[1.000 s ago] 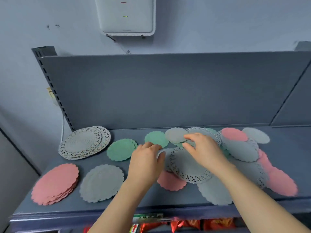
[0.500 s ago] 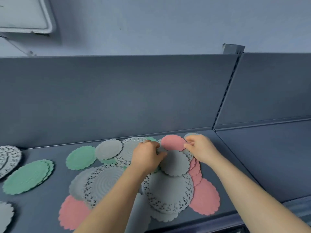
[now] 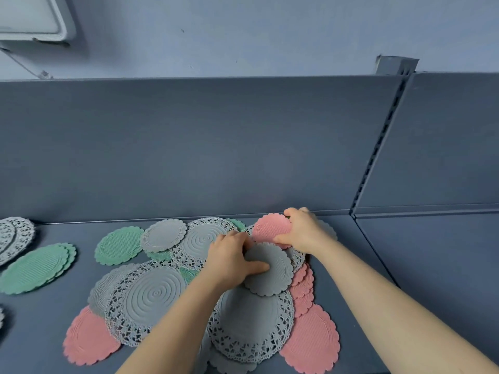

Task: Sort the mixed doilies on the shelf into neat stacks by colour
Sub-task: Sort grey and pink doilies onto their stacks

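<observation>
Two hands are now on the mixed pile (image 3: 155,292), which lies along the middle of the shelf (image 3: 67,233) from its back edge to its front edge. A second ago they were working nearer the left end; half a second ago they had just reached this far side of the heap.

Since then the right hand (image 3: 305,230) has closed on the pink doily (image 3: 271,228) at the back edge, with fingers curled over its far rim and thumb at its near rim. The left hand (image 3: 232,259) has settled on the small grey doily (image 3: 270,268) just in front of the pink one. Its thumb lies flat across the top and its fingers are curled at the left rim, though whether they reach underneath I cannot tell.

Both pieces still overlap their neighbours, so neither has left the pile. My reading is that two colours are being picked at once, pink in one hand and grey in the other, which should halve the trips to the sorted stacks.

Those stacks sit towards the left end. The green stack (image 3: 37,268) and the lace stack (image 3: 13,236) are in view there, while any pink stack is out of frame. Plenty of pink, grey, green and lace pieces remain tangled, so the sorting looks only partly done.
</observation>
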`<state>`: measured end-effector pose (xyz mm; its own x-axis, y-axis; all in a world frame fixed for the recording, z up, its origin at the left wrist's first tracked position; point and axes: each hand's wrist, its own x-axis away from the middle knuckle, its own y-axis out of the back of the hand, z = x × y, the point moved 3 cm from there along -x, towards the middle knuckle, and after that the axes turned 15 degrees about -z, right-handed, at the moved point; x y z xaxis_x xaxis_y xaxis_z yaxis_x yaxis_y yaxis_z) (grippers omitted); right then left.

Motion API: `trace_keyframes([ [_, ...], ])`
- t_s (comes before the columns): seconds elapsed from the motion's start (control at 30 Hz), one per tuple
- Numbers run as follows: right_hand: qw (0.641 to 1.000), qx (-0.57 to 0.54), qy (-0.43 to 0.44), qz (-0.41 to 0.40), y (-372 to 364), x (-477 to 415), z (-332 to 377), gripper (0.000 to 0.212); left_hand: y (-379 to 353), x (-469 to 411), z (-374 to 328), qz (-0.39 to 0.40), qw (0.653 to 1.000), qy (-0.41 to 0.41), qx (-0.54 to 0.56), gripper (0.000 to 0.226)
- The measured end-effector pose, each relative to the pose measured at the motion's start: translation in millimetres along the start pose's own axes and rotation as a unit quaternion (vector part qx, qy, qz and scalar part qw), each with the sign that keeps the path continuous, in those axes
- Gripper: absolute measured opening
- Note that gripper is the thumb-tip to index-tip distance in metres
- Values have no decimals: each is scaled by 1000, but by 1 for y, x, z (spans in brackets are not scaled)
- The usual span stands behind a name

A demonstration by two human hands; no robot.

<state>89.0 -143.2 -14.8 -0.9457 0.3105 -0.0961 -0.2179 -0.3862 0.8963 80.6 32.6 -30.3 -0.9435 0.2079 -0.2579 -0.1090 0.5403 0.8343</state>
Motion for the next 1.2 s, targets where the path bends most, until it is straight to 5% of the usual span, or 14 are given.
trace_keyframes([
  [0.1, 999, -24, 17, -35, 3, -1, 1, 61, 1, 2, 0, -10, 1000, -7, 28, 47],
  [0.23, 994, -75, 58, -60, 15, -2, 3, 22, 8, 7, 1, -2, 982, 55, 179, 41],
  [0.37, 977, -173, 85, -93, 35, 0, 18, 17, 36, 12, 8, -71, 948, 120, 285, 30],
  [0.67, 956, -237, 166, -51, 17, 33, 122, 7, 118, 52, 85, -267, 941, 143, 151, 16],
  [1.2, 933, -276, 221, 64, -104, 120, 349, 16, 281, 160, 287, -384, 877, 281, 65, 20],
])
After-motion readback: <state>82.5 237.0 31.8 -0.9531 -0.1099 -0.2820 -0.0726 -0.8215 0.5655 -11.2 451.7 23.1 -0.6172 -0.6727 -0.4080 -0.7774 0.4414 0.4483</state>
